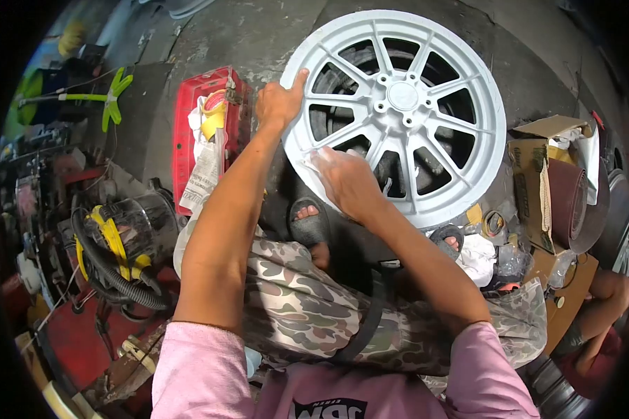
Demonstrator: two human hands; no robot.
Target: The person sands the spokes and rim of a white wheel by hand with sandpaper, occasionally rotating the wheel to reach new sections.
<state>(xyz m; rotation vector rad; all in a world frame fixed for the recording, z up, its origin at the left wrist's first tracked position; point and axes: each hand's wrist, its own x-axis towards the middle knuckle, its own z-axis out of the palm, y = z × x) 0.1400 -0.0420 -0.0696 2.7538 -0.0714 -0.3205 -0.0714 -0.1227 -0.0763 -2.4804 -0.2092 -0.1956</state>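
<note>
A white-coated alloy wheel rim (pixel 401 96) with thin spokes lies face up before me, a dark tyre-like ring showing below through its gaps. My left hand (pixel 278 103) grips its outer left edge, one finger stretched along the lip and the others curled at the side. On the lower left of the lip presses my right hand (pixel 348 179), its fingers closed over a thin white piece (pixel 316 160) like cloth or paper. Most of that piece is hidden under the fingers.
Left of the wheel stands a red toolbox (pixel 187 133) with tape rolls and newspaper. A vacuum cleaner with a black hose (pixel 119 279) is further left. At right are a cardboard box (pixel 531 181), a brown sandpaper roll (pixel 567 202) and another person's leg (pixel 608 300).
</note>
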